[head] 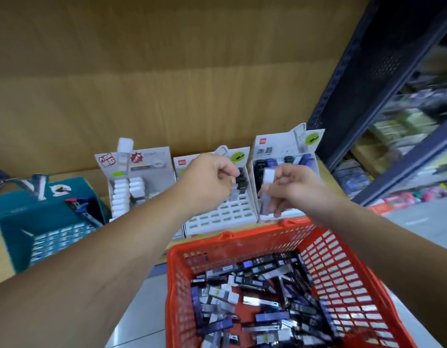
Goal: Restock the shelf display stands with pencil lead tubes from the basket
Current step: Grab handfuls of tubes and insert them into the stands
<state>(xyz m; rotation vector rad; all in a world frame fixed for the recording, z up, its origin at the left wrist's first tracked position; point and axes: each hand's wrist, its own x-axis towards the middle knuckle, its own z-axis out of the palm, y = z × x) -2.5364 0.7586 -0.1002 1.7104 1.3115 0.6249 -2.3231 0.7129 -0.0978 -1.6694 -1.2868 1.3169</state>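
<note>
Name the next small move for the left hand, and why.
Probably seat the tube. The left hand appears to pinch a dark tube over the back rows of the middle stand, where most front slots look empty. Press it down into a free slot, then let go. The right hand already holds pale tubes for the next fill.
</note>
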